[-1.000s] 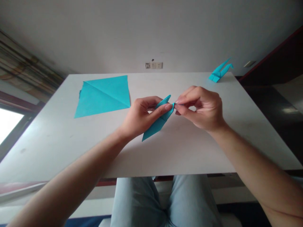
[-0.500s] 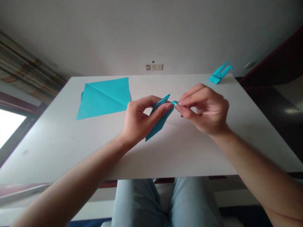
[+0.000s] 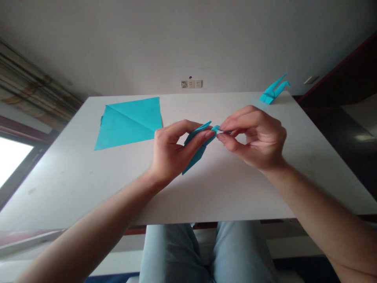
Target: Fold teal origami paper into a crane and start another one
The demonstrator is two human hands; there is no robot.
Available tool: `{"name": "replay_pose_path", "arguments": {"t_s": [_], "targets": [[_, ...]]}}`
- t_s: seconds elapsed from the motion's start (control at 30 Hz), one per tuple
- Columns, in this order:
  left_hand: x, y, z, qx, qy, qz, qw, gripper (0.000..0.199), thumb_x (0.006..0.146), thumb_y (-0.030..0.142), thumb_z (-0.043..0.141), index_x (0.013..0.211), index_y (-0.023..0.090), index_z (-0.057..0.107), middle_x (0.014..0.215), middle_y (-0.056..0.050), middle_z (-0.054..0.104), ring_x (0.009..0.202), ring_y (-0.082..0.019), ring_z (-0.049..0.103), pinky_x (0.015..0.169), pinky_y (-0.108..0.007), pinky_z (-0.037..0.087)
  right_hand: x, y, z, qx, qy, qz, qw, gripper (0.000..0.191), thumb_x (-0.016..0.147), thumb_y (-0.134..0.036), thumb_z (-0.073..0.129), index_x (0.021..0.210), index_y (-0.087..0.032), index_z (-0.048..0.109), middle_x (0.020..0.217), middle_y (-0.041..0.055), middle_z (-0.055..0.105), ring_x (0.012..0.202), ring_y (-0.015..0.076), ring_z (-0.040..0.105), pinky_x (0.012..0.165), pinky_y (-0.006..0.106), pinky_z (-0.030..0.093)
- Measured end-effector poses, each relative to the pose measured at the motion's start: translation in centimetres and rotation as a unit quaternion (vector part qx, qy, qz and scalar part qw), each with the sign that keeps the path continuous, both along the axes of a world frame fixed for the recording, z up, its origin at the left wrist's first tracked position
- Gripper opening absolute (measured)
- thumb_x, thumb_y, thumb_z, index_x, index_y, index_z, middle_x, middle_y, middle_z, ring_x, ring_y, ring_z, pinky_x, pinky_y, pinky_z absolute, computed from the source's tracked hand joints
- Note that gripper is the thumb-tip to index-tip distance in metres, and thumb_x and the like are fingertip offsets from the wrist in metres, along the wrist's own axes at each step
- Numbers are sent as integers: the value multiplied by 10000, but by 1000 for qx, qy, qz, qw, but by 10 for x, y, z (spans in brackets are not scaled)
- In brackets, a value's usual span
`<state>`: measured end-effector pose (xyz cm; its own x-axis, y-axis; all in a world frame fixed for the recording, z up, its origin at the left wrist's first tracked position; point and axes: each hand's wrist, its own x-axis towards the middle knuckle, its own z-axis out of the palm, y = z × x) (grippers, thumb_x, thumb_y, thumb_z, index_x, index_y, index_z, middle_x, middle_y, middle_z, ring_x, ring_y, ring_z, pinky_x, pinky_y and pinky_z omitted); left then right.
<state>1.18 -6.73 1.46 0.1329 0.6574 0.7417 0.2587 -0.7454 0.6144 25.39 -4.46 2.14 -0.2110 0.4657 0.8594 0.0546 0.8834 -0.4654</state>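
Note:
A blue folded-paper crane (image 3: 194,159) is held above the table between both hands, its body slanting down to the left. My left hand (image 3: 176,147) pinches it with the thumb across the near side and the fingers behind, partly hidden. At the bent tip on the right, the thumb and index finger of my right hand (image 3: 255,135) are closed around the paper; the very end is covered by the fingertips.
On the white table (image 3: 118,188), flat blue paper sheets (image 3: 129,122) with a diagonal crease lie at the left. A finished blue paper crane (image 3: 273,92) stands at the far right corner. Behind the table is a wall with sockets (image 3: 191,84).
Both hands keep hold of the folded crane. Its body has tilted slightly, and the right fingertips have shifted a little at the bent tip.

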Motion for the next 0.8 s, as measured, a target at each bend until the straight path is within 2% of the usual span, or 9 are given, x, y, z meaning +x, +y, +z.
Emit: {"name": "replay_pose_path", "arguments": {"t_s": [0.17,0.3,0.47,0.7,0.8], "targets": [[2,0,3,107,4,33,994,117,1244,402,917,1156,326,936,993,7,972,815,-178,889,754,-380,694,0,-1,0,-30,24,50,998,445,902,-310,1209,1283,-388,994,1075,29,934,817,232,843,596,364,724],[3,2,1,169,8,53,984,27,1214,317,944,1188,313,938,1017,11,974,821,-171,879,821,-382,685,-1,-3,1,-49,32,64,996,306,1005,-305,1140,1273,-364,1005,1077,27,946,824,211,859,604,330,717],[1,3,-1,192,31,67,979,43,1240,331,900,1209,323,929,1040,8,969,815,-177,859,844,-407,663,-5,-6,3,-52,37,87,994,404,941,-147,1144,1278,-315,999,1100,19,941,922,189,893,640,255,726],[-2,3,-3,189,44,52,980,29,1242,330,895,1248,321,922,1047,15,967,822,-175,850,854,-415,639,-4,-7,4,-74,27,62,995,274,954,-255,1172,1148,-339,997,1065,14,937,806,179,826,557,282,666],[-1,2,-5,182,48,63,980,88,1253,395,883,1222,328,930,1015,9,958,797,-185,833,843,-423,646,-5,-7,4,-73,38,71,994,248,957,-258,1169,1114,-319,987,1040,10,926,732,147,773,505,253,598]]}}
